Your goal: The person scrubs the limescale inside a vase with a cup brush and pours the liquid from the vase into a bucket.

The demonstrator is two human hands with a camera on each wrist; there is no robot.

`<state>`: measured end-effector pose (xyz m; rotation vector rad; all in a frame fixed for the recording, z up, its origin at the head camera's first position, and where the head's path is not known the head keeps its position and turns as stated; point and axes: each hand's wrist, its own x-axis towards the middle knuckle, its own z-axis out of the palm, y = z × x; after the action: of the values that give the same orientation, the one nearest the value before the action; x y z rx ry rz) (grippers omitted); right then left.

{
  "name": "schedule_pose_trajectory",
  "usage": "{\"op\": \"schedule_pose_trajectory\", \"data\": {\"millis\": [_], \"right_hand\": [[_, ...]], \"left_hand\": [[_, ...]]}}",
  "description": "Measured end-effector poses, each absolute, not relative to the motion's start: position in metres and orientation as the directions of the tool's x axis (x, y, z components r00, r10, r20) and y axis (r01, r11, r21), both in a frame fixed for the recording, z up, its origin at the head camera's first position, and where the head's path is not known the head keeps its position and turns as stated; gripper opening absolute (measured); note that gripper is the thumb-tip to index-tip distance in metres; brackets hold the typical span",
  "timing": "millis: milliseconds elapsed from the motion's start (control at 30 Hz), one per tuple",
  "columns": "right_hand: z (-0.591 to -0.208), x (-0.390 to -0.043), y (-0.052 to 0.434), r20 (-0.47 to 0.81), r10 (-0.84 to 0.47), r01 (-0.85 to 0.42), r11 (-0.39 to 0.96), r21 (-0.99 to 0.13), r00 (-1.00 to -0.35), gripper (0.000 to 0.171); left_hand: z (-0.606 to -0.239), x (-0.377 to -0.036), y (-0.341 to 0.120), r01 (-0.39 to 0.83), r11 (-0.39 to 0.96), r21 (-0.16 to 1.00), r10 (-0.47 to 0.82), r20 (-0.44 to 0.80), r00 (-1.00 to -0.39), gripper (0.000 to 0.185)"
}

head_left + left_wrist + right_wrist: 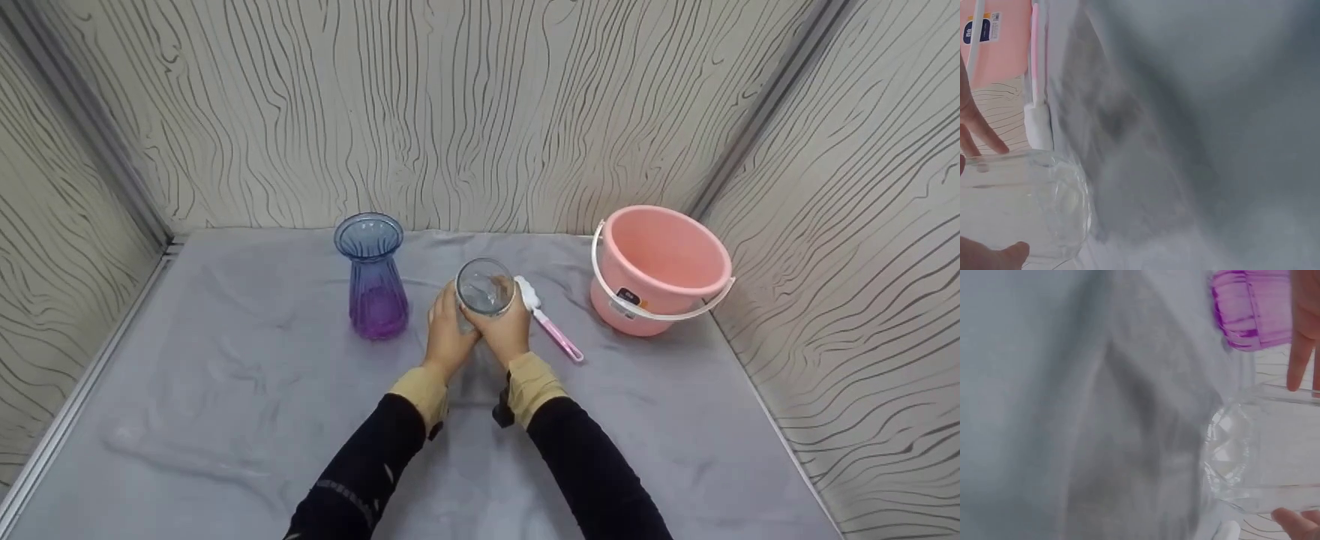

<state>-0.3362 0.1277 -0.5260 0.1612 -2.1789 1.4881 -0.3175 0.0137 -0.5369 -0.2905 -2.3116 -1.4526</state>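
Both hands hold a clear glass vase between them at the middle of the table. My left hand grips its left side, and my right hand curls round the right. The vase stands upright, its round mouth facing up toward the head view. Its faceted base is close over the grey cloth in the right wrist view. Just right of the hands lies a sponge bottle brush with a white head and a pink handle. A blue-to-purple glass vase stands to the left.
A pink bucket with a white handle stands at the back right. Wrinkled grey cloth covers the table. Wood-grain panels close off the back and both sides.
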Motion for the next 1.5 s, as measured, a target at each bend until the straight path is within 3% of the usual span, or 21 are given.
{"op": "schedule_pose_trajectory", "data": {"millis": [167, 367, 667, 1000, 1500], "right_hand": [[-0.526, -0.328, 0.129, 0.463, 0.121, -0.389, 0.382, -0.838, -0.878, 0.074], [-0.523, -0.312, 0.128, 0.417, 0.098, -0.367, 0.326, -0.871, -0.903, 0.074], [-0.512, -0.286, 0.126, 0.386, 0.102, -0.33, 0.35, -0.877, -0.917, 0.078], [-0.511, -0.261, 0.126, 0.395, 0.07, -0.365, 0.266, -0.892, -0.916, 0.071], [-0.523, -0.248, 0.114, 0.362, 0.051, -0.34, 0.238, -0.91, -0.931, 0.068]], "left_hand": [[-0.538, -0.315, 0.008, 0.38, 0.444, 0.812, -0.031, 0.438, -0.899, 0.083], [-0.539, -0.307, -0.007, 0.475, 0.417, 0.775, 0.057, 0.5, -0.864, 0.081], [-0.536, -0.29, -0.019, 0.518, 0.444, 0.731, 0.118, 0.525, -0.843, 0.082], [-0.535, -0.27, -0.024, 0.554, 0.405, 0.728, 0.173, 0.533, -0.828, 0.088], [-0.546, -0.254, -0.038, 0.512, 0.464, 0.723, 0.164, 0.497, -0.852, 0.091]]}}
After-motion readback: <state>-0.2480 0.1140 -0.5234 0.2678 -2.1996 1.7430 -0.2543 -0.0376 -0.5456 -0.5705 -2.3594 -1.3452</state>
